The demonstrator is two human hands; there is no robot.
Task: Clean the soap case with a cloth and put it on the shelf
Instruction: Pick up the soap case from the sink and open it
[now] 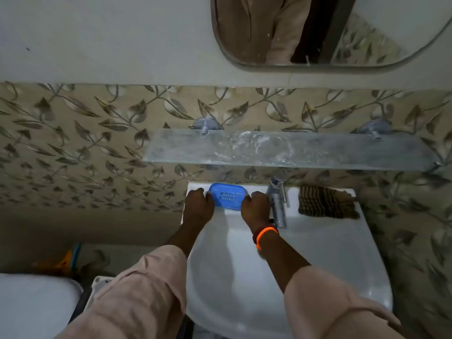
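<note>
A blue soap case (227, 197) is seen on the back ledge of a white sink (318, 241), gripped at its ends by both hands. The left hand (198, 203) is closed on its left end, the right hand (255, 206) on its right. A tap (277, 201) stands just beside it, and a striped cloth (326, 201) lies beyond. A glass shelf (288, 150) is mounted above.

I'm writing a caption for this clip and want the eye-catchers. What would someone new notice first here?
The bright blue soap case stands out most, sitting on the back ledge of the white sink with the left hand and right hand at either end of it. Next is the glowing orange wristband on the right wrist. A striped cloth lies right of the tap, below the smeared glass shelf.
</note>
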